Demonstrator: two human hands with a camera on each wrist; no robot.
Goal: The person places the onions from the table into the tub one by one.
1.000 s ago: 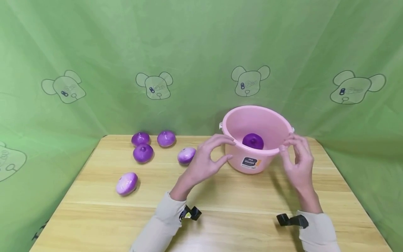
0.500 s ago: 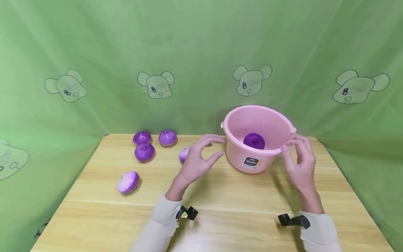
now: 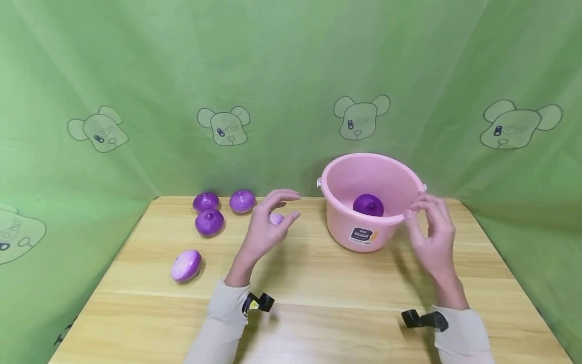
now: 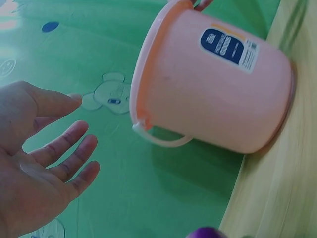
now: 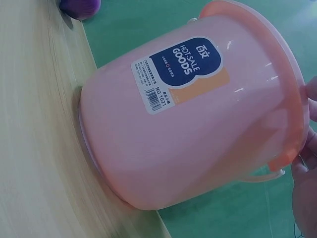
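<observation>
A pink bucket [image 3: 338, 222] stands upright on the table with one purple onion [image 3: 368, 205] inside it. At its right rim my right hand [image 3: 434, 240] pinches the edge between thumb and fingers; the right wrist view shows those fingers [image 5: 309, 148] at the lip. My left hand [image 3: 261, 230] is held in the air left of the bucket, thumb and fingers apart, holding nothing. Behind it a pale purple onion [image 3: 276, 218] is mostly hidden in the head view. The left wrist view shows the loose fingers [image 4: 74, 151] apart from the bucket [image 4: 198, 94].
On the left of the wooden table [image 3: 318, 303] lie more onions: a back one [image 3: 206, 201], a darker one [image 3: 209, 222] just in front, another [image 3: 242, 200] to the right, and a whitish-purple one [image 3: 186, 266] nearer me. A green curtain [image 3: 291, 60] hangs behind the table.
My left hand has let go of the bucket's rim and moved left, passing in front of the pale onion. My right hand has stayed at the rim.
</observation>
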